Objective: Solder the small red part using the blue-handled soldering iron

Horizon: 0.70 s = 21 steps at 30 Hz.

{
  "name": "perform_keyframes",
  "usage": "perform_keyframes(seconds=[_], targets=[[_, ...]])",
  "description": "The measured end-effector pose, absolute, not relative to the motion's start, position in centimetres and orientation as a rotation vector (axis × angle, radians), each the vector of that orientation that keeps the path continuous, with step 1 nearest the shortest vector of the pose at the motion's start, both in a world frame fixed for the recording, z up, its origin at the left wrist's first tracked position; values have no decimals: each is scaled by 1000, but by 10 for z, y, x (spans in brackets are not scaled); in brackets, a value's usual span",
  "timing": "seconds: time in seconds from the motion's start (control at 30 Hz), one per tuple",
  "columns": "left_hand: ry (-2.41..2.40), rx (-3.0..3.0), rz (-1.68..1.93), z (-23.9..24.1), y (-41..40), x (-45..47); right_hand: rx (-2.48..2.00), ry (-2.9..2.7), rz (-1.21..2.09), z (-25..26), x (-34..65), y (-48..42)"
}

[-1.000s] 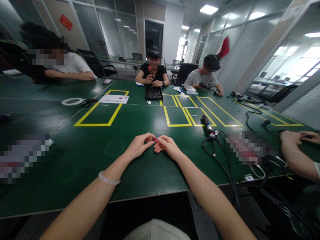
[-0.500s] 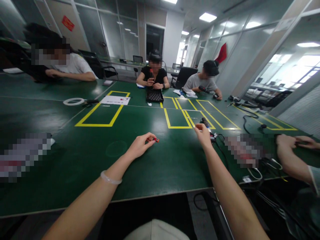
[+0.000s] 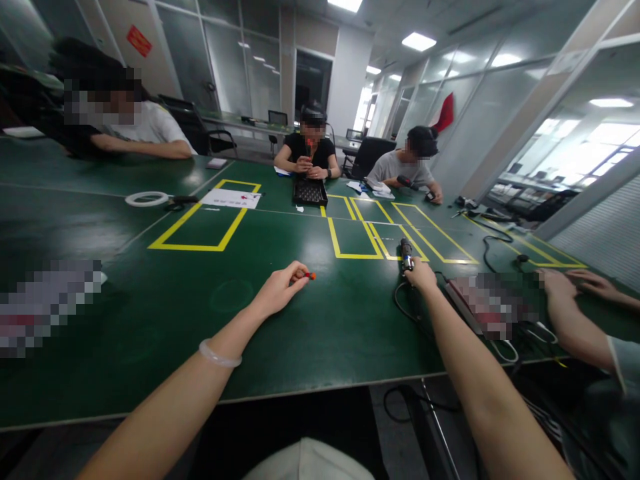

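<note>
1. Small red-orange part point(image 3: 312, 276): pinched between the thumb and fingers of the left hand point(image 3: 284, 285), held out over the near half of the green table point(image 3: 300, 340). Exact shape too small to tell. A pale bracelet point(image 3: 220, 359) sits on the left wrist.
2. Right hand point(image 3: 423, 277): fingers wrapped around the near end of a dark tool point(image 3: 406, 252). Contact partly hidden by the hand; cannot tell whether the tool is lifted.
3. Black cord point(image 3: 395, 298): loops across the tabletop just left of the right hand, occupying space between the two hands.
4. Obstructions at the sides: one blurred item point(image 3: 487, 303) just beside the right forearm; another point(image 3: 47, 307) at far left, well apart from the left hand.
5. Neighbour's hand point(image 3: 559, 285): near the right-hand blurred item, contents not visible.
6. Mid-table: yellow tape outlines point(image 3: 190, 249), one partly covered in view by the tool.
7. Beyond: printed paper point(image 3: 230, 198) across one outline, white ring point(image 3: 147, 194) to its left, black tray point(image 3: 310, 198) near centre.
8. Far side: three seated persons, in white point(image 3: 157, 130), black point(image 3: 323, 150) and grey point(image 3: 400, 167) tops; red flag point(image 3: 444, 112) behind.
</note>
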<state>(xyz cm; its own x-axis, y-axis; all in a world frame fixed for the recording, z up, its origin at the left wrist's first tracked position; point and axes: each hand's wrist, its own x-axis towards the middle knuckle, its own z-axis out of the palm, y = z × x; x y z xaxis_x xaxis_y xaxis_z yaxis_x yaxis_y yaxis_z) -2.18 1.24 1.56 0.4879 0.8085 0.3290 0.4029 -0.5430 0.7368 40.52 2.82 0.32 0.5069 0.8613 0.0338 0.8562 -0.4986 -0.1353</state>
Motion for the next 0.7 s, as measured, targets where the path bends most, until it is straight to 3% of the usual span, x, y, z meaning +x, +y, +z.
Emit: perform_keyframes(seconds=[0.7], targets=[[997,2233,1002,15,19,-21,-1802,-1969,541,1,167,-11]])
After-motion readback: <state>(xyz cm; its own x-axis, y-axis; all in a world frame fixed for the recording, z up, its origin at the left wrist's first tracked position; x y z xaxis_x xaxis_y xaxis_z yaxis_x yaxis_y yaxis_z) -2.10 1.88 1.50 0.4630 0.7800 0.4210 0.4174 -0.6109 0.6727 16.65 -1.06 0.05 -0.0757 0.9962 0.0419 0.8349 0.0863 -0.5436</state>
